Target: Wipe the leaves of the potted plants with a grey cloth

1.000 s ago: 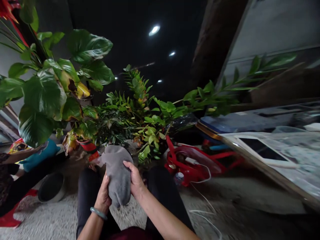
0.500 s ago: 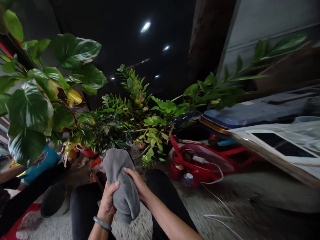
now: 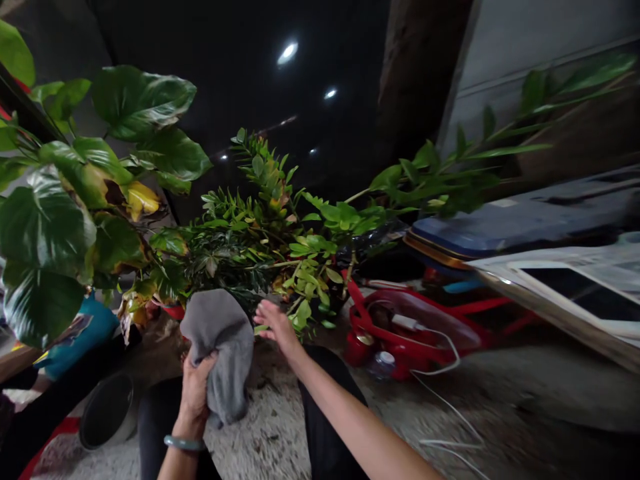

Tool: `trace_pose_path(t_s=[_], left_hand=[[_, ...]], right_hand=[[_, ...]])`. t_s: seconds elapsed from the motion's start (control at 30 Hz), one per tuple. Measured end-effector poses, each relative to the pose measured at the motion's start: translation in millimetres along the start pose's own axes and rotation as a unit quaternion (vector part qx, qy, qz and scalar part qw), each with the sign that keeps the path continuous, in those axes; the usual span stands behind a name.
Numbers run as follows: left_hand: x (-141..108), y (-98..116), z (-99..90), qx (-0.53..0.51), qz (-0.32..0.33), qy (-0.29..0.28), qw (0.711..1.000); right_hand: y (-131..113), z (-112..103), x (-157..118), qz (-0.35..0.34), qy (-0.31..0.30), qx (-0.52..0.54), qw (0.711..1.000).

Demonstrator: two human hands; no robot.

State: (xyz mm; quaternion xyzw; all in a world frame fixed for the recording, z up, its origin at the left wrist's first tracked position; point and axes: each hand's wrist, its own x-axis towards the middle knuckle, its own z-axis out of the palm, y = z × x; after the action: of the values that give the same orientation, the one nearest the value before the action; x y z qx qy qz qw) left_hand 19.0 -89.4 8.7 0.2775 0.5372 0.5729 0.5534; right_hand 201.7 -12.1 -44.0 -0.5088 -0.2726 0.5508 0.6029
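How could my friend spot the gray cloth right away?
Find the leafy plants across the middle. Just below, the camera wearer's left hand holds the gray cloth. Unlike the round bucket to its left, it hangs in limp folds.

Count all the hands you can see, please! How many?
2. The left hand holds the grey cloth; the right hand is open, just right of it. The hand of another person's arm, far left, may be hidden.

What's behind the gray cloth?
Green plants show past the top of the gray cloth, ground past its lower edge. It hides most fingers of the left hand and anything directly behind.
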Motion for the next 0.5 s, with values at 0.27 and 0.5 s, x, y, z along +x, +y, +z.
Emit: trace_pose_path(t_s=[0.27,0.5], left_hand=[[25.9,85.7,35.3,0.099,0.134,-0.048,0.985],[45.1,25.1,45.3,0.179,0.011,-0.131,0.975]], right_hand=[[-6.3,-13.2,79.2,0.032,0.033,0.106,0.993],[0.1,-15.8,85.6,0.017,-0.019,0.132,0.991]])
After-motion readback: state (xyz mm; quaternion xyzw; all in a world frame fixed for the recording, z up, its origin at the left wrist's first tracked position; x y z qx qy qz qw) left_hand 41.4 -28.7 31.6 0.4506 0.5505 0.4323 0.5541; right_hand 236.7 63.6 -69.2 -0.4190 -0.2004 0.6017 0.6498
